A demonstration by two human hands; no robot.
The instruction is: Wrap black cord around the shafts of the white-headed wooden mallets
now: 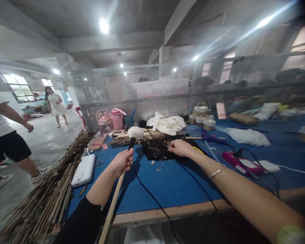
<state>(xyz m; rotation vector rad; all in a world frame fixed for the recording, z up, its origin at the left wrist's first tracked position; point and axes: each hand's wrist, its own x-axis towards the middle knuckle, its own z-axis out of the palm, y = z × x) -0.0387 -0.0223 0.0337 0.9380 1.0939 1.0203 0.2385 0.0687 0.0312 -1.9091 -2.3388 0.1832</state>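
My left hand (122, 162) is closed around a wooden stick (114, 198) tilted up and away from me. Its far end carries a white cloth-wrapped head (135, 133), with a black band (131, 143) just below. A thin black cord (152, 195) runs from near this hand down past the table's front edge. My right hand (181, 148) is over a black cloth (156, 150) strewn with small pale scraps. Its fingers are pinched together; what they hold, if anything, is too small to make out.
Behind the cloth lie bundled sticks (124, 137) and crumpled white fabric (167, 124). A white power bank (83, 170) is at left, beside dried stalks (53, 183). A blue glue gun (210, 137) and magenta box (241, 164) lie right. Two people stand at left.
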